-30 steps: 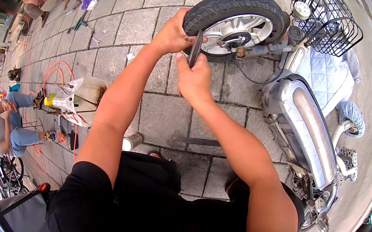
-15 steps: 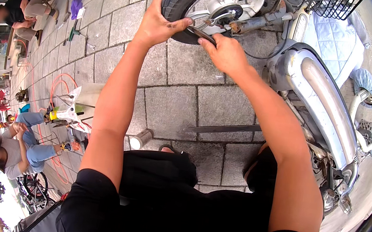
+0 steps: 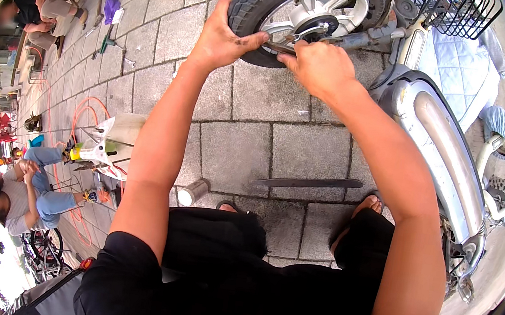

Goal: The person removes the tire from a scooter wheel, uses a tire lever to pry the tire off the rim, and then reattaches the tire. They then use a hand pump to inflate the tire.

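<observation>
Ahead of me stands a wheel with a black tyre (image 3: 251, 7) and a silver spoked rim (image 3: 288, 10), joined to a scooter lying on its side. My left hand (image 3: 223, 39) is closed round the tyre's near left edge, its thumb stretched over the sidewall; dark smudges mark that thumb. My right hand (image 3: 321, 70) is closed on a slim flat metal bar (image 3: 274, 47), like a tyre lever, at the rim's near edge. Most of the bar is hidden by my fingers. Both hands are close together.
The silver scooter body (image 3: 433, 143) and a black wire basket (image 3: 460, 13) lie at right. A long dark strip (image 3: 310, 183) and a can (image 3: 193, 192) are on the paving near my feet. Two people sit at left, near an orange hose (image 3: 84, 106) and scattered tools.
My right hand has turned and tipped its knuckles upward, so less of the metal bar shows. My left hand keeps its hold on the tyre. The whole view has shifted slightly.
</observation>
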The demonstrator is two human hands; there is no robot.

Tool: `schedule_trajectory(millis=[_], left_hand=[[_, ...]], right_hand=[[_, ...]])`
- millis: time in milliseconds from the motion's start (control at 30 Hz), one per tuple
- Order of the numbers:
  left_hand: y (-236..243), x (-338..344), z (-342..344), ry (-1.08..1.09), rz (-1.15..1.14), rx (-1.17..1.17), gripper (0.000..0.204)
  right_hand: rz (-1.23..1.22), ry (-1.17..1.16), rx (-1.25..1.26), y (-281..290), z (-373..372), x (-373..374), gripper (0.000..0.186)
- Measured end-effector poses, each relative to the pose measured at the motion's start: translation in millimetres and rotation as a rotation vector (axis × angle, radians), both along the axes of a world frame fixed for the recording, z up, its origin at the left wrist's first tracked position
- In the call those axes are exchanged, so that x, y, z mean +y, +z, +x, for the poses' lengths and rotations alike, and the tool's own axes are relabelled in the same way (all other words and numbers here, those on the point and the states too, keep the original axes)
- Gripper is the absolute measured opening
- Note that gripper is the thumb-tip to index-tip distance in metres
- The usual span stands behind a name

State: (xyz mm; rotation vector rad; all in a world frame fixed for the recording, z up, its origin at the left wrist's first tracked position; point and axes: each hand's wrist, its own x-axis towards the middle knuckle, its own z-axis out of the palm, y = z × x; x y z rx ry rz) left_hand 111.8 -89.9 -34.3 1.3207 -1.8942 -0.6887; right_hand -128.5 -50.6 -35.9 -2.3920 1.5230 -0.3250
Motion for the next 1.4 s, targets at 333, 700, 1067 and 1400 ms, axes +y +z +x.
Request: schedule_trajectory(millis=[333,700,1067,1400], left_hand=[[-3,-2,-1,0.015,0.002,-0.008,0.094],[0,4,-5,0.010,0.000,0.036,0.090],[-2,0,1,0.001,0.009,0.011,0.089],[0,-1,0,-0.014,-0.008,0.008,0.087]], right_hand=[[-0.016,0.089,0.063,-1,-2,-18,0.050],[-0.012,-0.010,-0.133,-39,6,-2,0.056],[0.335,-0.099,-0.355,-40,25,30,0.044],[0.458,-0.087,-0.199,-4,-9,-5,0.053]])
